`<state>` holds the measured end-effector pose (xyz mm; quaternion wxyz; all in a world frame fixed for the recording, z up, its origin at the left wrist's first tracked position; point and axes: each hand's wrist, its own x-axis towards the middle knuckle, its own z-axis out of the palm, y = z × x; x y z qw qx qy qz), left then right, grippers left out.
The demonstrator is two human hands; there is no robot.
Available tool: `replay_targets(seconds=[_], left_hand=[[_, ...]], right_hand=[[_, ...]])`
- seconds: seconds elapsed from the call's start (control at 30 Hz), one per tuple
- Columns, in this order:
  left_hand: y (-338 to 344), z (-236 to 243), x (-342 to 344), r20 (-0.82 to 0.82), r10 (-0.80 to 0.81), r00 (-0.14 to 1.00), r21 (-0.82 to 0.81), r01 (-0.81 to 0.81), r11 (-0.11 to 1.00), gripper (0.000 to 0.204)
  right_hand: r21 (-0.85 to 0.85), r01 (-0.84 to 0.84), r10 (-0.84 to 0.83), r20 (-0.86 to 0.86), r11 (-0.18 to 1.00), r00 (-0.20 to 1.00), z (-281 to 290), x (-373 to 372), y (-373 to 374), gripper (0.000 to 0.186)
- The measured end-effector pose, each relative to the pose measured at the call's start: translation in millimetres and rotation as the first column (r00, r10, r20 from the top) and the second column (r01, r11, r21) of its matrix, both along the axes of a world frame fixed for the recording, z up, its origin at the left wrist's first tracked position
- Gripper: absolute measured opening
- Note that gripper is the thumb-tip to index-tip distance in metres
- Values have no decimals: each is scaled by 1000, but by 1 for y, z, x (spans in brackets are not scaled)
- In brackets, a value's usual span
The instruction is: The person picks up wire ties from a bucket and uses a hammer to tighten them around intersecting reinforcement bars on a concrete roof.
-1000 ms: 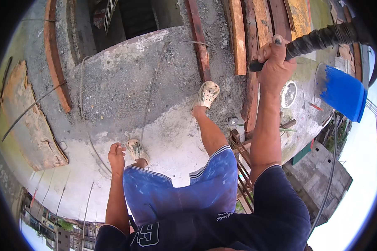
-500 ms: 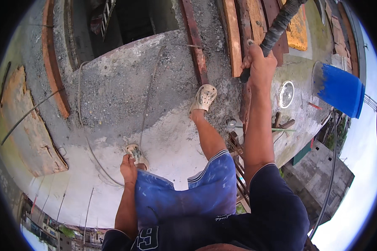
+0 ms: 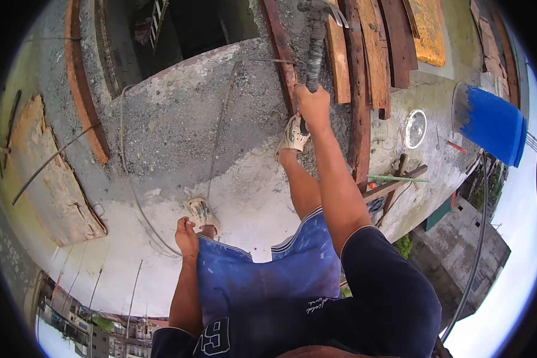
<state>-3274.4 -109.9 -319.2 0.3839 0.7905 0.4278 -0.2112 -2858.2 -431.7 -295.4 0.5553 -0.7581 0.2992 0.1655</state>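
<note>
A claw hammer [image 3: 315, 56] with a dark, tape-wrapped handle is gripped in my right hand [image 3: 314, 108]. Its head points away from me, over the gap between a reddish beam and the planks. Below that hand is my right beige clog [image 3: 293, 134], near the end of the reddish beam [image 3: 275, 51]. My left hand [image 3: 187, 237] hangs beside my blue shorts, close to my left clog [image 3: 201, 210]. Its fingers are curled together, and whatever they may hold is too small to tell.
An opening [image 3: 191, 30] in the concrete lies ahead with a ladder [image 3: 159, 21] in it. Several wooden planks [image 3: 373, 53] lie at the right, beyond them a blue drum [image 3: 492, 125]. A thin bar [image 3: 123, 134] crosses the gritty floor; a worn plywood sheet [image 3: 56, 191] is at left.
My right hand has moved left with the hammer, bringing the hammer's head into view. My left hand stays low by the shorts. The view has shifted slightly.
</note>
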Motion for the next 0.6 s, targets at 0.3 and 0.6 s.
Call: replay_targets(seconds=[0.3, 0.6], left_hand=[[-13, 101, 164, 249, -211, 945, 29, 210, 977, 18], [-43, 216, 265, 197, 13, 980, 23, -18, 1000, 18]], right_hand=[[-438, -319, 231, -243, 840, 942, 127, -119, -201, 30], [-206, -374, 63, -802, 904, 594, 241, -366, -392, 39]])
